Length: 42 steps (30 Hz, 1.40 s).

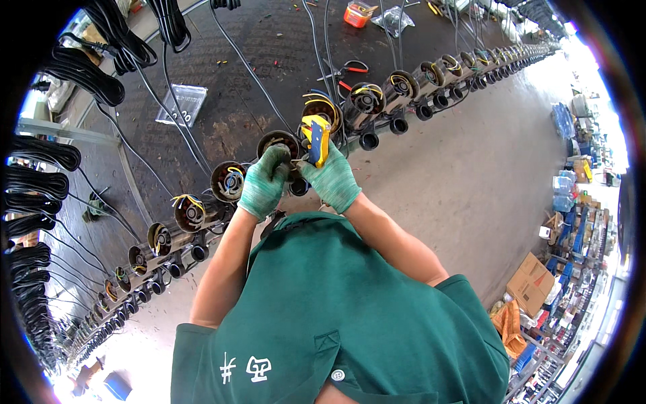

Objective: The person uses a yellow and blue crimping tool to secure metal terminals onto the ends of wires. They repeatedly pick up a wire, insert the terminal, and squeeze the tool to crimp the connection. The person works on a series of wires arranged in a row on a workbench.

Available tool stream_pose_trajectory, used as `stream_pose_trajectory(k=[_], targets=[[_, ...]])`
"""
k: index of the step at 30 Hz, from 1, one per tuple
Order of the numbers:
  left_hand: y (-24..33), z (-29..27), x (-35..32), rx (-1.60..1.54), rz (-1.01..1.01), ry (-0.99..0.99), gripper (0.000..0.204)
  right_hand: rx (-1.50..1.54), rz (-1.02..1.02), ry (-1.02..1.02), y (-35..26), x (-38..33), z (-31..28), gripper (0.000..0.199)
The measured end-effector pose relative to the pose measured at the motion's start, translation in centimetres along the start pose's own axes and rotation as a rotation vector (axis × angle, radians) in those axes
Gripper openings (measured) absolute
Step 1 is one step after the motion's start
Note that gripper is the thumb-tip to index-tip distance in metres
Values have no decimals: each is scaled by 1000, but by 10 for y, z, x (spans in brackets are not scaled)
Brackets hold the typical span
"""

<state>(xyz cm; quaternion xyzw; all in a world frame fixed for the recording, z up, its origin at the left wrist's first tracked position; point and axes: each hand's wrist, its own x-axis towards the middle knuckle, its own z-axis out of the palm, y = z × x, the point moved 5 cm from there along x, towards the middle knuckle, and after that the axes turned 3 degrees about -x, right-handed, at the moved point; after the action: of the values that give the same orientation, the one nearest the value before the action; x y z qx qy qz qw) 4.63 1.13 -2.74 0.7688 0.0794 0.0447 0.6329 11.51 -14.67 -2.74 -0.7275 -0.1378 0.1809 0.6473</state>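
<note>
My right hand point(334, 180), in a green knit glove, is closed around a yellow and blue wire stripper point(317, 140), whose yellow head points away from me. My left hand point(262, 185), gloved alike, has its fingers pinched together at the near rim of an open round metal housing point(277, 139). What the left fingers hold is too small to make out. A neighbouring housing point(321, 108), with yellow and blue wires at its mouth, lies partly behind the stripper.
A long row of similar housings point(367, 99) with loose wires runs along the bench point(232, 87) edge. Beyond it lie red-handled scissors point(352, 66), a clear plastic bag point(183, 105) and an orange tub point(359, 13). Coiled black cables point(87, 75) hang at left.
</note>
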Motion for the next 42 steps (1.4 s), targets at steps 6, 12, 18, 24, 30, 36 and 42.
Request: stream_pose_trajectory(k=[6, 12, 18, 24, 30, 36, 42], targets=[[11, 5, 1, 34, -51, -77, 21, 158, 77, 50, -2, -12, 0, 50], [30, -5, 0, 282, 230, -148, 22, 254, 161, -39, -5, -7, -9, 41], [26, -3, 2, 195, 137, -117, 19, 130, 2, 18, -3, -7, -13, 35], [22, -1, 3, 170, 76, -75, 20, -181, -202, 194, -18, -16, -8, 33], [3, -2, 2, -56, -87, 68, 19, 406, 352, -69, 26, -13, -44, 42], [2, -1, -1, -103, -78, 34, 19, 505, 516, -398, -27, -46, -43, 58], [10, -2, -4, -117, -84, 9, 20, 615, 504, -477, -23, -55, -28, 60]])
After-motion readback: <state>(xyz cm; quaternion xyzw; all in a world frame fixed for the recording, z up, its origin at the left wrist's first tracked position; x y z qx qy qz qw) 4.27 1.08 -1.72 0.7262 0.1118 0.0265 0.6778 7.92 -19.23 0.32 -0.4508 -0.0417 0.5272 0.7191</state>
